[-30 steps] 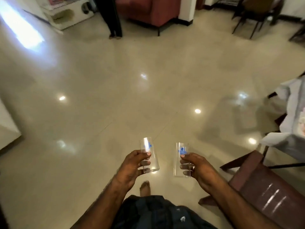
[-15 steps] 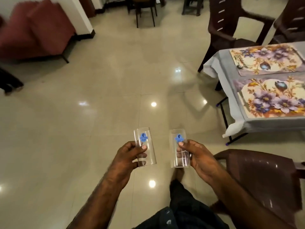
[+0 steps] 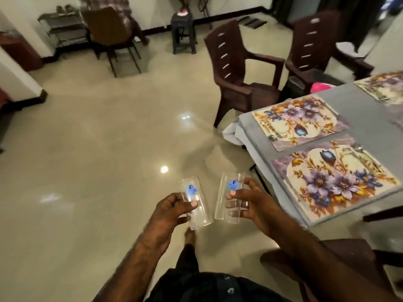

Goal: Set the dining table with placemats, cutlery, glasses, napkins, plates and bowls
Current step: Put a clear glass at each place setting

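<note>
You've got a clear tumbler in each hand here, both carried out in front of you over the shiny tiled floor (image 3: 104, 149), not yet over the surface (image 3: 357, 110). Your left hand (image 3: 172, 212) has its fingers (image 3: 193, 203) wrapped around the left glass (image 3: 195, 205), thumb pressed on the front, and that glass tips a little to the left. Your right hand (image 3: 250, 203) is pinching the right glass (image 3: 229, 197) the same way, thumb on the front and the other fingers showing through from behind; this one sits closer to upright. Each glass has a small blue sticker near the rim with what looks like a tiny figure on it, but the print is too small and blurry to read, so no brand I can make out. Off to your right the surface has a grey cloth and floral placemats: the near placemat (image 3: 333, 182) and the next placemat (image 3: 298, 120) lie side by side, each with some cutlery on it, and a third one (image 3: 383, 86) further back. Two dark brown plastic chairs (image 3: 239, 73) stand at the far end.
</note>
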Tool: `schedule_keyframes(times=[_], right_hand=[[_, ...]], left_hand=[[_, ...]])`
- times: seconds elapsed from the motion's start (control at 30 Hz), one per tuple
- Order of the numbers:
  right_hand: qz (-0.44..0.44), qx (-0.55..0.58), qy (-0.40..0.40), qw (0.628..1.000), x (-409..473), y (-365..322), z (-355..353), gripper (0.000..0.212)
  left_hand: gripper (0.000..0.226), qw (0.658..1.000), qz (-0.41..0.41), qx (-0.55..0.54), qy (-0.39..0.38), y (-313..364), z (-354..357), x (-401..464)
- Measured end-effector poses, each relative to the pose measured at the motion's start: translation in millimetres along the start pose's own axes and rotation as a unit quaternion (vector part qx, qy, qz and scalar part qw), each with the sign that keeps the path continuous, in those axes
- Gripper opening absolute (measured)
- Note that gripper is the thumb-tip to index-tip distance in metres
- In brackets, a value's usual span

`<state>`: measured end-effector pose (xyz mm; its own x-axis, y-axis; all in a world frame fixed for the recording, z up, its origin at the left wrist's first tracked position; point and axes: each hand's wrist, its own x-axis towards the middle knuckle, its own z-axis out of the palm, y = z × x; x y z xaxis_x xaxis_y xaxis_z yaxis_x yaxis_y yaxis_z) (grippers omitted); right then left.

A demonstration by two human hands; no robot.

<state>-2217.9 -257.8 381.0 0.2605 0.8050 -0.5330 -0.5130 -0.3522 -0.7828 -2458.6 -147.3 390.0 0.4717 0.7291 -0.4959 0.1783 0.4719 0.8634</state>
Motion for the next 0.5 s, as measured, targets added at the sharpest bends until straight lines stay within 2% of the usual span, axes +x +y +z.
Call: schedule_keyframes(times=[0.2,0.27,0.33,0.43,0.5], right_hand=[[-0.030,0.058,0.139,0.988,60,-43,-26,0.062],[-0.038,0.089,0.191,0.977,67,-56,-44,0.069],[-0.049,0.123,0.249,0.959,68,-65,-67,0.065],[-0.069,0.160,0.322,0.931,62,-75,-110,0.059],[-0.078,0.176,0.341,0.920,61,-87,-142,0.060]], left_hand=[[0.043,0.984,0.003,0.117,-0.138,77,26,146],[0.035,0.969,0.001,0.150,-0.195,101,48,183],[0.029,0.954,-0.003,0.173,-0.245,119,75,215],[0.037,0.933,-0.011,0.195,-0.304,134,124,253],[0.041,0.925,-0.022,0.202,-0.322,137,163,279]])
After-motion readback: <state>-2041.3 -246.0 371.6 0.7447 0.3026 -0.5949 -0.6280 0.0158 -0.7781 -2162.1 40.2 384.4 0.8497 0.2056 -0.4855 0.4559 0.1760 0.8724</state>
